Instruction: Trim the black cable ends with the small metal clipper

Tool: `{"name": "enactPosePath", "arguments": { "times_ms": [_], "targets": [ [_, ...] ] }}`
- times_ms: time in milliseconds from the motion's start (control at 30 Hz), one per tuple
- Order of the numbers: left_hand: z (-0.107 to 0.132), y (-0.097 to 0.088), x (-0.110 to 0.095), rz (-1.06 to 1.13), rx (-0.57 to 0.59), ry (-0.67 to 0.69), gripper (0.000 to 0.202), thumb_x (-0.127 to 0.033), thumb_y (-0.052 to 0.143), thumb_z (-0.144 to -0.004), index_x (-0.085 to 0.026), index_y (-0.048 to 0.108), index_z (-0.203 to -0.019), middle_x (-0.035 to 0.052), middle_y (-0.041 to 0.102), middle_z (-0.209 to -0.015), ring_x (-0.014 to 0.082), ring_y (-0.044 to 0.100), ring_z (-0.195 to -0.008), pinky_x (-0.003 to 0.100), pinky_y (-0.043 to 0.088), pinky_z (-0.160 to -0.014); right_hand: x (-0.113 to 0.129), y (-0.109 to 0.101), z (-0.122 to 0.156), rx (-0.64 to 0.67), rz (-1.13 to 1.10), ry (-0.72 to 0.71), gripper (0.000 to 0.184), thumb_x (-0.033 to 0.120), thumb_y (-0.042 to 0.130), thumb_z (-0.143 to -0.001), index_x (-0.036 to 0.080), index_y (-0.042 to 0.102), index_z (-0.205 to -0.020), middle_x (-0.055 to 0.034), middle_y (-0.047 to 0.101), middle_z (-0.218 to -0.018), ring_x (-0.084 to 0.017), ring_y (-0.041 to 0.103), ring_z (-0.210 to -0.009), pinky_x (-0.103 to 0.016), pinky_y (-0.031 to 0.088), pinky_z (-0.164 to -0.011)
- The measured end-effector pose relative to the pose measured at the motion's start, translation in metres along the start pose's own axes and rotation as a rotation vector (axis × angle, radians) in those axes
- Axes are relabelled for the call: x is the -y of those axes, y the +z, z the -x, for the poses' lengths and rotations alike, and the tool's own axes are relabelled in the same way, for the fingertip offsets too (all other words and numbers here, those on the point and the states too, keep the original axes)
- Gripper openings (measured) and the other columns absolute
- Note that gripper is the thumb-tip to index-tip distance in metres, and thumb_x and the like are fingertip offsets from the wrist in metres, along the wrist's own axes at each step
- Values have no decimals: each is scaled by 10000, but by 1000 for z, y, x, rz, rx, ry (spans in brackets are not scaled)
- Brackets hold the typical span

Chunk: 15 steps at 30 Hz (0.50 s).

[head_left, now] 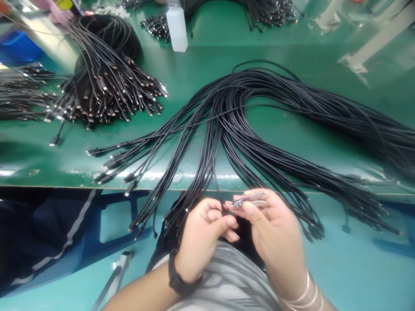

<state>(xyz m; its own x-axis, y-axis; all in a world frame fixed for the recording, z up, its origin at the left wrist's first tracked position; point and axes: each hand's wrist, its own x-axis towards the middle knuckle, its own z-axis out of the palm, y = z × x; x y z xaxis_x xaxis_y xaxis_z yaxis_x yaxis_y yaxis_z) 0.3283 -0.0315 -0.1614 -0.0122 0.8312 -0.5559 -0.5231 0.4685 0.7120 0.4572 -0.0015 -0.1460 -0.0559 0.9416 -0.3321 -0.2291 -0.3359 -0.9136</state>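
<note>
My left hand is curled shut, pinching the end of a black cable that hangs down from the green table's front edge. Beside it, my right hand grips a small metal clipper-like tool between thumb and fingers. The tool's tip meets the cable end between the two hands. A large fan of black cables lies on the green table and droops over its edge toward my lap.
A heap of black cables with metal connectors sits at the back left, more cables at the far left. A white plastic bottle stands at the back. Another cable pile lies behind. A dark-clothed person sits at left.
</note>
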Motion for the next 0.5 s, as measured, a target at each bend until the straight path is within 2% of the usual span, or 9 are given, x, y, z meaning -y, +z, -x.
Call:
{"name": "enactPosePath", "arguments": {
  "times_ms": [100, 200, 333, 500],
  "targets": [
    [2, -2, 1, 25, -41, -52, 352, -258, 835, -706, -170, 494, -723, 44, 741, -628, 144, 680, -485, 188, 514, -480, 0, -1, -1, -13, 7, -15, 154, 325, 767, -834, 257, 671, -934, 14, 753, -919, -167, 731, -911, -232, 593, -778],
    [5, -3, -3, -2, -38, -62, 342, -296, 826, -720, -168, 510, -738, 70, 758, -666, 170, 712, -548, 206, 536, -501, 0, -1, -2, 3, 27, -1, 150, 330, 756, -845, 249, 660, -928, 0, 759, -934, -161, 719, -929, -226, 579, -786],
    [10, 0, -11, -91, 54, -15, 269, -373, 726, -827, -135, 604, -807, 111, 772, -792, 177, 732, -645, 235, 566, -574, -1, 0, -3, 58, 15, 88, 173, 352, 744, -854, 241, 636, -934, -28, 766, -975, -165, 722, -864, -256, 586, -754],
    [13, 3, -12, -126, 136, 84, 220, -352, 631, -905, -132, 636, -893, 89, 748, -801, 178, 724, -677, 263, 581, -616, -3, 0, -1, 41, -50, 85, 192, 350, 744, -854, 253, 628, -973, -2, 756, -902, -185, 729, -900, -272, 593, -777]
  ]
}}
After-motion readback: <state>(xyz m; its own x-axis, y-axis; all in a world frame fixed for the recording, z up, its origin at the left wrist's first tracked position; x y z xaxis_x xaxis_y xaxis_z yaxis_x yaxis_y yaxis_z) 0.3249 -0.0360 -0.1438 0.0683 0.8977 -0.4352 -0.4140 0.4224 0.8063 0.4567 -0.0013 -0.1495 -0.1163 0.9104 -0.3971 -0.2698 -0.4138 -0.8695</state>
